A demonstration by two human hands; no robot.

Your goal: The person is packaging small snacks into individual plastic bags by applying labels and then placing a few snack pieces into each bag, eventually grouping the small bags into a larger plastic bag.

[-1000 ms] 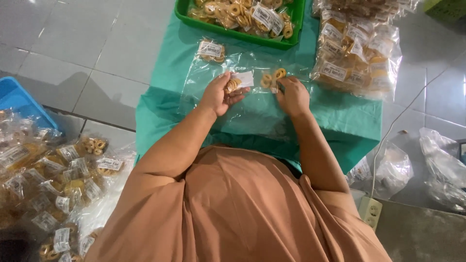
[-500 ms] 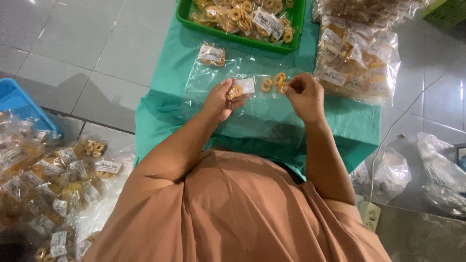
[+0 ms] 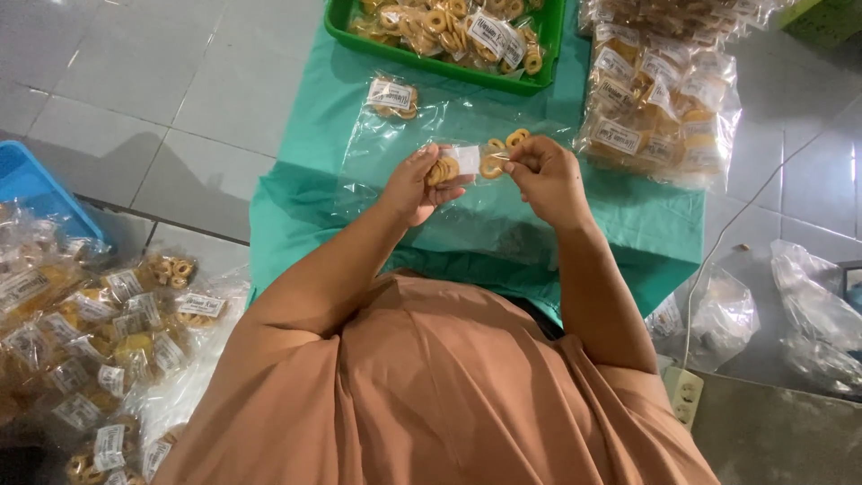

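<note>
My left hand (image 3: 415, 184) holds a small clear bag (image 3: 449, 165) with a white label and several yellow ring snacks inside. My right hand (image 3: 541, 172) pinches one ring snack (image 3: 490, 167) at the bag's mouth. Two more loose ring snacks (image 3: 508, 139) lie just beyond my fingers on clear plastic sheeting (image 3: 386, 148) spread over a green cloth (image 3: 296, 207). A filled, labelled small bag (image 3: 392, 96) lies further out on the cloth.
A green tray (image 3: 346, 31) of loose ring snacks and labels stands at the far edge. A stack of filled bags (image 3: 651, 112) sits at the right. More filled bags (image 3: 99, 323) and a blue bin (image 3: 36, 189) are on the left. A power strip (image 3: 687, 395) and cable lie right.
My right hand picked a ring snack off the plastic sheet and brought it left to the bag held in my left hand. My left hand barely moved.
</note>
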